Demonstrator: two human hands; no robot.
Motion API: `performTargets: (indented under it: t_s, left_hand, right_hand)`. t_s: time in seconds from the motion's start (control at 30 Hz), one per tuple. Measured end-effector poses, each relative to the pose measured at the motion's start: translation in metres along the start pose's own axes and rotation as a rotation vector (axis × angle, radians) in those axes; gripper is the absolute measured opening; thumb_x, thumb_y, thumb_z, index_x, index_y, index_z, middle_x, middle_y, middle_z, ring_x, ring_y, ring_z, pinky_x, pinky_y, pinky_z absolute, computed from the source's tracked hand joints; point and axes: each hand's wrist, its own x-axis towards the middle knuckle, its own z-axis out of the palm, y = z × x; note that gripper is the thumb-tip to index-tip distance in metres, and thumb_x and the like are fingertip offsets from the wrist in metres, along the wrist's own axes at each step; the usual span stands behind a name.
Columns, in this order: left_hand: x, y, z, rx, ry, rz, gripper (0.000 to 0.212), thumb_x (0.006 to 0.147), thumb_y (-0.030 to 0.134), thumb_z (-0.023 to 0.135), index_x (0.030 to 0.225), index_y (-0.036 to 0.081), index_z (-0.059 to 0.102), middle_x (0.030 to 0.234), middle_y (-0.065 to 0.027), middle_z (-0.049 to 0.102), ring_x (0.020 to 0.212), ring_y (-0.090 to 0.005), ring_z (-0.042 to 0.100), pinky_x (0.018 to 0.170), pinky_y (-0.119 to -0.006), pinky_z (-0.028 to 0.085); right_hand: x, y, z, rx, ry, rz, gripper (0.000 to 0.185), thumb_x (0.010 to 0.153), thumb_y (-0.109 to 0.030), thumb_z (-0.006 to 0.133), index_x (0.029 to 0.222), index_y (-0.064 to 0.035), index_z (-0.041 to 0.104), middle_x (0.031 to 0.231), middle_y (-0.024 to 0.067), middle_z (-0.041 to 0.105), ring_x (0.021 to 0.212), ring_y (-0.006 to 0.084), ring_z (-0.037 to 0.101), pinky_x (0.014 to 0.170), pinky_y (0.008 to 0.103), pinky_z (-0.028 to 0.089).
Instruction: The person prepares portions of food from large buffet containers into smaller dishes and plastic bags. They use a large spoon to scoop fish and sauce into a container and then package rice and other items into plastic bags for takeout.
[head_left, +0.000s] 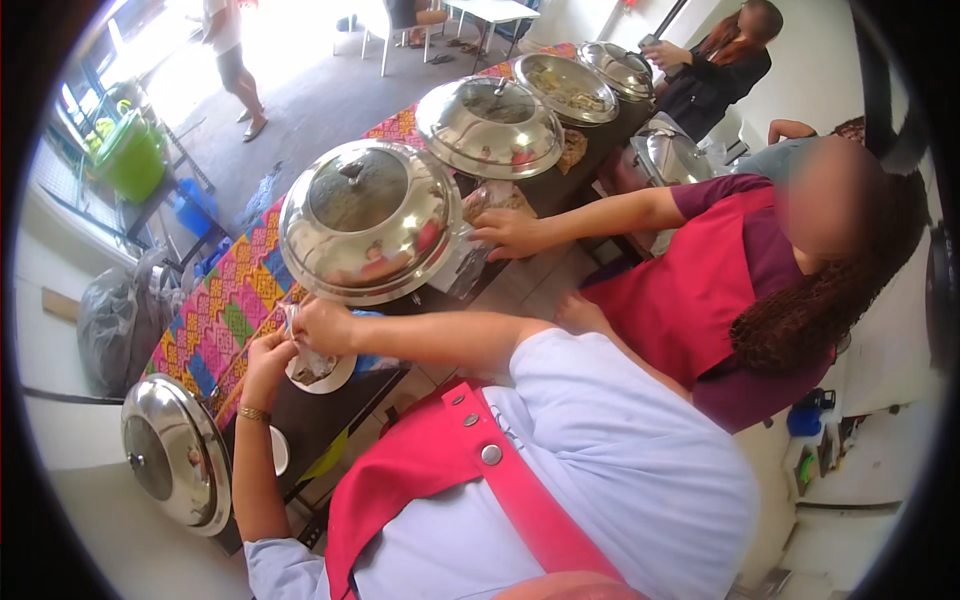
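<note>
My left hand (267, 358) and my right hand (324, 325) pinch the gathered neck of a small clear plastic bag (313, 367) between them. Brownish food sits at the bag's bottom, though its exact kind cannot be told. Beneath the bag is a white bowl or plate (339, 380), partly covered by it. Just beyond my right hand stands a large round chafing dish with a shiny steel lid (405, 262) and a glass window. Another lidded chafing dish (208, 469) is beside my left forearm. Blue plastic (373, 363) lies by the white dish.
A co-worker's hand (506, 231) rests by a bag of food (496, 201) at the right. More chafing dishes (491, 154) line the table, which bears a patterned cloth (225, 315). A green bucket (133, 161) stands at the left. Further people are in the background.
</note>
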Motion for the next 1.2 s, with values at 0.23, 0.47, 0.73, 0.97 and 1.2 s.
performTargets:
  t_s: [0.23,0.47,0.73,0.97,1.2]
  left_hand:
    - [-0.002,-0.018,0.02,-1.073,-0.07,-0.605,0.009,0.089,0.013,0.062,0.087,0.005,0.06,0.065,0.0024,0.054,0.042,-0.0033,0.041,0.033,-0.016,0.027]
    - [-0.024,-0.012,0.04,-0.527,0.078,-0.247,0.016,0.091,0.015,0.061,0.094,0.001,0.068,0.06,0.004,0.056,0.046,-0.0015,0.042,0.042,-0.018,0.025]
    - [-0.025,0.005,0.047,-0.09,0.308,0.114,0.01,0.081,0.002,0.069,0.084,-0.007,0.068,0.076,-0.0057,0.06,0.067,-0.0127,0.058,0.06,-0.026,0.047]
    - [-0.031,0.015,0.035,0.275,0.344,0.272,0.01,0.071,0.002,0.072,0.076,-0.005,0.066,0.082,-0.0145,0.064,0.072,-0.0246,0.064,0.066,-0.033,0.05]
    - [-0.017,-0.009,0.024,-0.05,0.261,-0.04,0.027,0.079,0.025,0.076,0.08,-0.002,0.071,0.068,-0.005,0.065,0.059,-0.011,0.06,0.055,-0.026,0.045]
  right_hand:
    - [-0.037,-0.023,0.002,-0.535,0.017,-0.345,0.015,0.076,-0.014,0.059,0.085,-0.0037,0.062,0.085,0.0137,0.063,0.079,0.0275,0.066,0.066,0.0378,0.053]
    - [-0.014,-0.046,-0.045,-0.478,-0.347,-0.241,0.016,0.076,-0.018,0.063,0.081,-0.0038,0.07,0.085,0.0164,0.069,0.082,0.0288,0.069,0.067,0.0386,0.055]
    - [0.01,-0.008,-0.027,0.515,-0.427,0.65,0.013,0.08,-0.006,0.057,0.079,-0.0005,0.07,0.069,0.0127,0.067,0.057,0.0201,0.064,0.049,0.0319,0.052]
    - [-0.009,-0.008,-0.031,0.941,-0.365,0.658,0.013,0.081,-0.007,0.065,0.091,0.0002,0.069,0.07,0.009,0.067,0.051,0.0147,0.061,0.046,0.0283,0.051]
    - [-0.017,0.003,0.015,0.782,0.143,0.273,0.009,0.082,-0.006,0.068,0.087,0.0,0.072,0.071,0.0042,0.067,0.054,0.0063,0.055,0.048,0.0228,0.045]
